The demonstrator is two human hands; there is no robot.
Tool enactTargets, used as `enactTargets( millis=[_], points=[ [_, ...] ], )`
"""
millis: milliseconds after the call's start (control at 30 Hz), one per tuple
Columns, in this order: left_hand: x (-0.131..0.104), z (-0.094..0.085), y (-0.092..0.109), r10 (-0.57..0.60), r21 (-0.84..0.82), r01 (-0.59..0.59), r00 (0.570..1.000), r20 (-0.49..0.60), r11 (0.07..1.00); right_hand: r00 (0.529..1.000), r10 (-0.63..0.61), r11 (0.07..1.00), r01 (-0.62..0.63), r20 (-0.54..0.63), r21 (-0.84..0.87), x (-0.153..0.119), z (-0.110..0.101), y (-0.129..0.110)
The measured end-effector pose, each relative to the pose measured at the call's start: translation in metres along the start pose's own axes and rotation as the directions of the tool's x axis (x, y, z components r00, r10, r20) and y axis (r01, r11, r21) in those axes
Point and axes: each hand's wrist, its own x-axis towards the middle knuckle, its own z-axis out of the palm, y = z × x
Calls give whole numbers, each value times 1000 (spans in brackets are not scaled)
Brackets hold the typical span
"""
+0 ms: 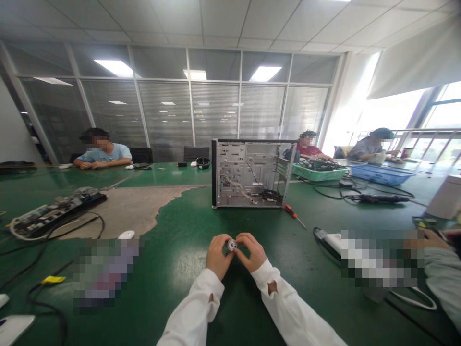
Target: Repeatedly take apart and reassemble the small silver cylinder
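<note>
Between my two hands, above the green tabletop, is a small round silver-grey part (231,245) with dark marks on its face; its exact kind is too small to tell. My left hand (218,256) pinches it from the left with fingers and thumb. From the other side my right hand (251,252) grips its right edge, fingers curled over the top. Beyond the hands stands an open computer case (252,173), upright, its metal inside and loose cables showing. A screwdriver (295,216) with an orange and black handle lies by the case's lower right corner.
Left lie a long black device with exposed parts (61,209), black cables and a bare grey patch (126,206). Right are a green basket (317,174), a blue basket (382,175) and a white power strip (338,242). A co-worker's sleeve (444,274) reaches in; several people sit around.
</note>
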Motion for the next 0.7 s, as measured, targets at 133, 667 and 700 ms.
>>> enactTargets(
  millis=[133,667,700],
  points=[
    [-1,1,1,55,53,-56,998,21,997,1000,-8,1000,7,-22,-3,0,3,3],
    [-2,3,0,133,133,-140,989,56,981,1000,-18,1000,18,-7,-13,-1,0,6],
    [-2,3,0,133,137,-140,989,62,981,1000,-20,1000,20,-13,-14,-1,1,7]
  ],
)
